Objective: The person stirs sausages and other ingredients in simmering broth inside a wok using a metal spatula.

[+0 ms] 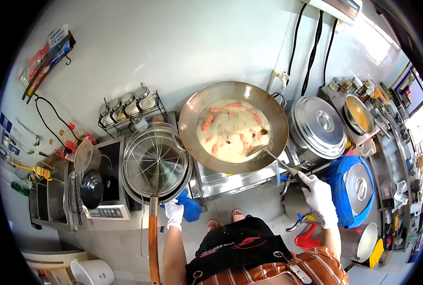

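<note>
My right hand [317, 197], in a white glove, is closed round the dark handle of a ladle [287, 166]. The ladle's head rests in a wide wok [192, 114], partly sunk in pale, foamy liquid [228, 130] with orange-red pieces and some dark bits. In a white glove too, my left hand [174, 213] is closed on a blue cloth [188, 209] at the counter's front edge. Just beyond it, a round wire strainer [156, 154] with a long wooden handle lies across a metal pot [185, 183]. The left fingertips are partly hidden.
Right of the wok stands a lidded steel pot [319, 123]. Behind the strainer is a rack of seasoning jars [130, 107]. An induction cooker [107, 211] sits at left. A blue-wrapped lidded bucket [349, 190] and a red stool [307, 239] are near my right arm.
</note>
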The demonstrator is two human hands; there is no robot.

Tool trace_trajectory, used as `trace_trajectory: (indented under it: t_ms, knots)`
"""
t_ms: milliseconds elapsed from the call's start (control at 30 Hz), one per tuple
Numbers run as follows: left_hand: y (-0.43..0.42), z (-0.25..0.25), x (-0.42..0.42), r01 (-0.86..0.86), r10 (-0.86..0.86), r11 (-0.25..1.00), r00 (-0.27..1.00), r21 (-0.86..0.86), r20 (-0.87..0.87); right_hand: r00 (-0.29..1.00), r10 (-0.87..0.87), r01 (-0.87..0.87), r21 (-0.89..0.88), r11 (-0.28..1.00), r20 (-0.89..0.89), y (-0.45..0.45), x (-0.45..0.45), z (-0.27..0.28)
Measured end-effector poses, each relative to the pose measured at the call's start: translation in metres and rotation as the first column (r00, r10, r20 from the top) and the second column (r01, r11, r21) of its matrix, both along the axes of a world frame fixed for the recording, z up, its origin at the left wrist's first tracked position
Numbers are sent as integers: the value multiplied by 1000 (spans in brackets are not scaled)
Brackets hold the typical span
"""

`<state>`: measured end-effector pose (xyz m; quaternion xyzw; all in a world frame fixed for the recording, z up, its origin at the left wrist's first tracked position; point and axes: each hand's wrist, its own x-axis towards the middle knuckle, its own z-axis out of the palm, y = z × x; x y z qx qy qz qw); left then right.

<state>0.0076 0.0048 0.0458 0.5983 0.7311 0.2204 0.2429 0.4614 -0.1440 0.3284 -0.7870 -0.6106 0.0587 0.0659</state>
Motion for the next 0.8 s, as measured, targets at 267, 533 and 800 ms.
trace_trajectory:
  t_ms: [267,533,800]
  knots:
    - [5,-33,-13,52,-50,998,995,19,-89,1000,-3,3,19,1000,-16,-1,-13,-21]
    - [6,-42,-16,49,-46,997,997,58,-57,999,-11,11,-9,1000,-38,1,-9,-41]
    - [4,-26,-5,-16,17,1000,999,22,-44,1000,22,-22,-9,1000,-21,5,1,-46]
